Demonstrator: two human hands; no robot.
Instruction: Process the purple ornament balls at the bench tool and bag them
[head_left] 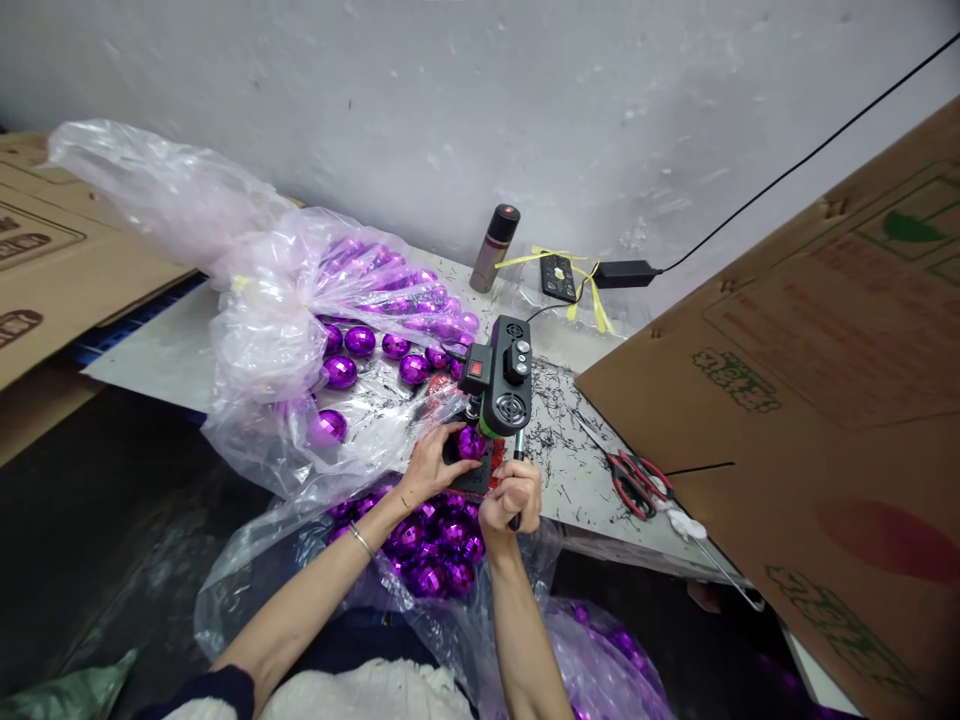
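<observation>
My left hand (433, 465) pinches a shiny purple faceted ball (472, 442) between thumb and fingers, on the dark base (474, 478) of a small bench machine. Above the ball sits the black head (508, 375) of that machine, with round grilles and a red switch. Wrapped round its lever handle (518, 450), beside the base, is my right hand (512, 495). Several purple balls (431, 545) fill an open clear plastic bag below my wrists. Loose purple balls (341, 372) lie on the table left of the machine.
A tied clear bag (390, 280) of purple balls lies at the back left. Red-handled scissors (637, 485) rest among black scraps near a large cardboard box (810, 380). A spray can (495, 248) and a black power adapter (626, 274) stand along the wall.
</observation>
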